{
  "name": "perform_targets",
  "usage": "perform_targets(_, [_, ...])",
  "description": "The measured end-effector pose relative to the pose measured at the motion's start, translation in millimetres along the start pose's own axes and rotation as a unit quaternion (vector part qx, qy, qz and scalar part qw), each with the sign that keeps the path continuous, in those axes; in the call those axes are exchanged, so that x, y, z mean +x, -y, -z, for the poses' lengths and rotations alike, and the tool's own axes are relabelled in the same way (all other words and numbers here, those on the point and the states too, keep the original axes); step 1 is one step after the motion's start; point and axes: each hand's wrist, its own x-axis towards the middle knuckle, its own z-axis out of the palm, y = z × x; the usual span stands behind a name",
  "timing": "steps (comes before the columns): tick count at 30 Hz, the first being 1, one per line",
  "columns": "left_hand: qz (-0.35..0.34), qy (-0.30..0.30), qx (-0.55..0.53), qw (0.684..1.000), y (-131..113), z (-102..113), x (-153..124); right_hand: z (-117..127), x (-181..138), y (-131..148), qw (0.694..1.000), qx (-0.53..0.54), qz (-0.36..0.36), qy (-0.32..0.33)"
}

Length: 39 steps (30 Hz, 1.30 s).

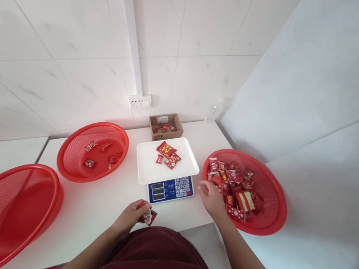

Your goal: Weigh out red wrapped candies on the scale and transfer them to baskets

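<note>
My left hand (131, 216) is closed on a small red candy packet (148, 215) near the table's front edge, just in front of the blue scale (171, 189). My right hand (210, 198) hovers at the left rim of the red basket (268, 219) full of red candy packets (235, 188), its fingers pinched on a small red piece. The scale's white tray (148, 165) carries several red packets (168, 154).
A second red basket (69, 167) at the middle left holds a few packets. A large red basket (2, 211) sits at the near left. A small cardboard box (166, 126) with red packets stands behind the scale, against the tiled wall.
</note>
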Motion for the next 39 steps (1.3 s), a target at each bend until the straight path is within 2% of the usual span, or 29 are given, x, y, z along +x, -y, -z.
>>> perform_targets(2, [0.008, -0.003, -0.004, 1.000, -0.9, 0.5, -0.4, 9.4, 6.9, -18.7, 0.998, -0.050, 0.004, -0.048])
perform_targets(6, [0.021, -0.016, 0.002, 1.000, -3.6, 1.1, -1.7, 12.8, 2.8, -46.2, 0.995, -0.083, -0.050, -0.005])
perform_targets(9, [0.027, -0.023, 0.002, 0.999, -4.9, 0.6, -2.3, 6.4, -6.1, -55.4, 0.996, -0.078, -0.047, 0.001])
perform_targets(14, [0.033, -0.020, -0.006, 0.999, -5.3, -0.9, -2.4, 2.0, -2.8, -55.2, 0.997, -0.063, -0.044, -0.022])
perform_targets(17, [0.037, -0.021, 0.002, 0.999, -5.4, -0.8, -3.4, 8.2, 10.0, -55.1, 0.993, -0.036, -0.105, -0.042])
perform_targets(21, [0.037, -0.014, 0.003, 0.999, -4.1, 0.2, -3.7, 14.4, 28.4, -59.3, 0.980, -0.067, -0.183, -0.048])
perform_targets(29, [0.024, -0.009, -0.016, 1.000, 8.8, 2.3, 3.3, 5.6, 46.1, -66.3, 0.980, -0.015, -0.186, -0.066])
perform_targets(34, [0.027, -0.020, -0.036, 0.999, 9.2, 6.2, 1.1, 24.9, 34.0, -63.8, 0.975, 0.033, -0.199, -0.090])
perform_targets(39, [0.034, -0.022, -0.051, 0.998, 5.9, 6.9, -0.5, 48.0, 23.1, -48.3, 0.968, 0.037, -0.213, -0.125])
